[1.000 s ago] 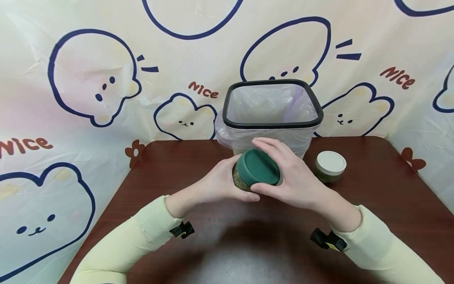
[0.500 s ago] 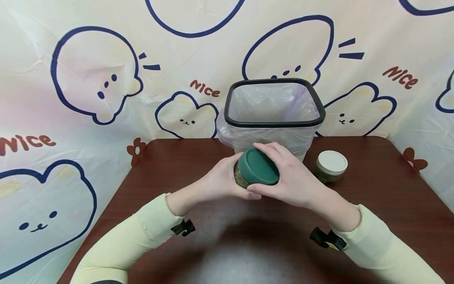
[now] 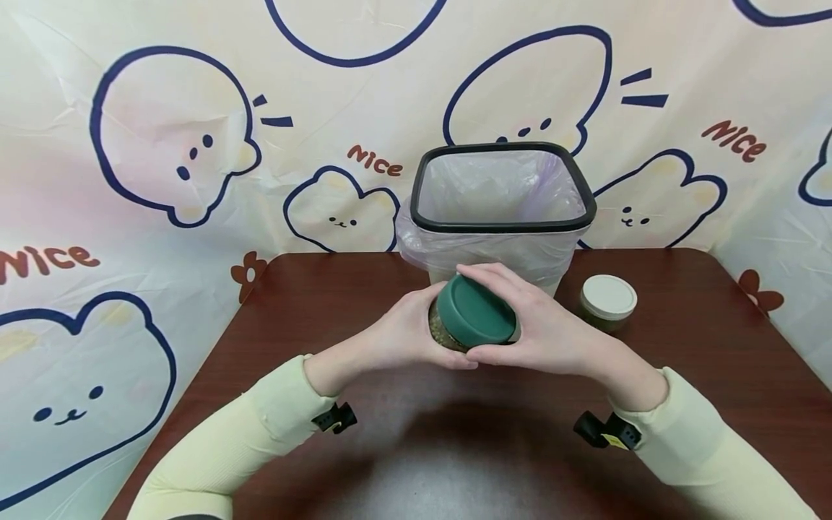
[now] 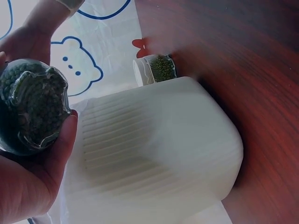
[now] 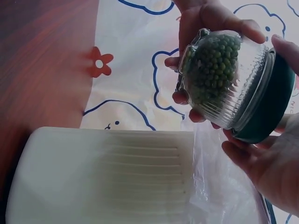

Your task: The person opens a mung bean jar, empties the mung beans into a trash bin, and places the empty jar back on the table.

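A ribbed clear jar (image 5: 217,70) of small green beans is held tilted above the table, in front of the bin. My left hand (image 3: 406,328) grips its body, fingers wrapped round the glass in the right wrist view. Over the top sits a dark green lid (image 3: 477,310), which my right hand (image 3: 549,325) grips with thumb and fingers on opposite sides of the rim. The jar's base (image 4: 39,105) faces the left wrist camera, the beans showing through it. In the head view both hands hide most of the glass.
Behind the hands stands a pale bin with a black rim (image 3: 503,227) and a clear plastic liner (image 3: 494,188). To its right, a second jar with a white lid (image 3: 609,297) holds green contents. A printed cloth (image 3: 351,108) hangs behind the brown table (image 3: 312,289).
My right hand has turned slightly on the green lid, its thumb and fingers shifting round the rim. My left hand stays almost still on the jar.
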`<state>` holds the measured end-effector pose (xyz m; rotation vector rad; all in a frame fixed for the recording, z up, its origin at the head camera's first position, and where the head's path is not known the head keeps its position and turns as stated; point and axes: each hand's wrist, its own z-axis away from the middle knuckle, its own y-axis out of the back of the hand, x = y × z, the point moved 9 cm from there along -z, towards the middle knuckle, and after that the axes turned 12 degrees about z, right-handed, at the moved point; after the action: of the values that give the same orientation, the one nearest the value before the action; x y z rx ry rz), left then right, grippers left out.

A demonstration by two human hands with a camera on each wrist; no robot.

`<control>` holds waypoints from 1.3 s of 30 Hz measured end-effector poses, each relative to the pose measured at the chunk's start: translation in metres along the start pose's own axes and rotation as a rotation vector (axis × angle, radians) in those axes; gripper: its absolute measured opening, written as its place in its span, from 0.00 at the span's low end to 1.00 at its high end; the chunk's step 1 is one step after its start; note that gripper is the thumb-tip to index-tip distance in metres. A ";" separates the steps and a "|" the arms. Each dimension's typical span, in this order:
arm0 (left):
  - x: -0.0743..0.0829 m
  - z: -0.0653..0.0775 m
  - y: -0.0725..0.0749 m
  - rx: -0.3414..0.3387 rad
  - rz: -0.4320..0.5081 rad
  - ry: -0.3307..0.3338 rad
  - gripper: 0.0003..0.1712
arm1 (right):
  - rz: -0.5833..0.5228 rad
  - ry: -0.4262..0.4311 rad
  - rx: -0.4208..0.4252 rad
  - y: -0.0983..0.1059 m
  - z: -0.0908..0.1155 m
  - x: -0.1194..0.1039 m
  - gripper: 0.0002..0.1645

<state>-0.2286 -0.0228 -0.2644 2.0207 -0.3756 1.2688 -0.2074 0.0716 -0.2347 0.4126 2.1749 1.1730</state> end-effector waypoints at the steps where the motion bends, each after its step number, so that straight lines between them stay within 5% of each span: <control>1: 0.000 0.000 0.000 0.003 -0.001 0.005 0.39 | 0.014 0.001 0.007 0.001 0.000 -0.001 0.52; 9: 0.001 0.000 0.001 0.015 -0.013 0.014 0.39 | 0.232 -0.051 0.093 0.012 0.001 -0.008 0.52; 17: 0.001 0.001 0.002 0.032 -0.038 0.026 0.40 | 0.322 -0.196 0.013 0.008 -0.001 -0.004 0.52; 23: 0.000 0.002 0.003 0.039 -0.050 0.042 0.40 | 0.394 -0.207 0.046 0.009 -0.001 -0.004 0.50; 39: -0.002 0.001 -0.001 -0.011 -0.038 0.034 0.39 | 0.121 -0.034 -0.054 0.006 0.000 -0.004 0.46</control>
<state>-0.2276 -0.0230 -0.2669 1.9856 -0.3254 1.2734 -0.2039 0.0728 -0.2285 0.5436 2.1092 1.2780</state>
